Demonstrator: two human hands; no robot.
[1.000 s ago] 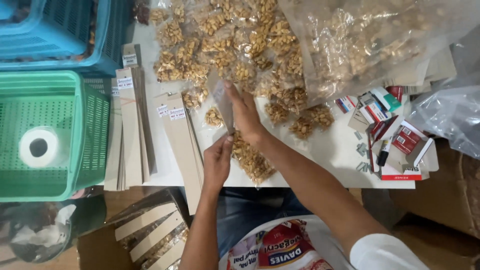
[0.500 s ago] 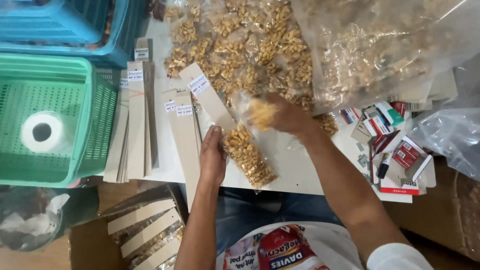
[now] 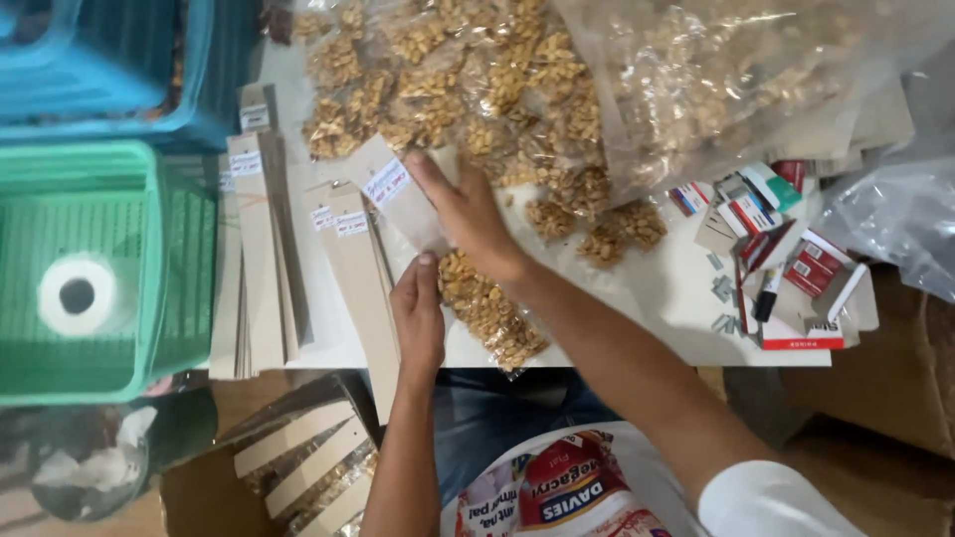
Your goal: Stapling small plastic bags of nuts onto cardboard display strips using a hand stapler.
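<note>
1. The left hand (image 3: pixel 418 313) reaches straight up from 6 o'clock, forearm near vertical, palm down; its fingertips press the lower edge of a brown paper header card (image 3: pixel 398 194), so its grip is a flat pinch on the card.
2. The right hand (image 3: pixel 468 214) comes in from 5 o'clock, forearm slanting up-left, white sleeve (image 3: pixel 771 497) at the elbow end. Fingers are spread over the card's right side and the top of the clear nut packet (image 3: pixel 487 313); its grip holds both together.
3. The packet lies on the white table (image 3: pixel 657 298), running from the card toward 5 o'clock, just right of the left hand.
4. Filled nut packets (image 3: pixel 448 80) pile at 12 o'clock.
5. Flat cards (image 3: pixel 259 259) stack at 9 o'clock, beside a green basket (image 3: pixel 169 268).
6. Small boxes (image 3: pixel 786 249) sit at 3 o'clock.
</note>
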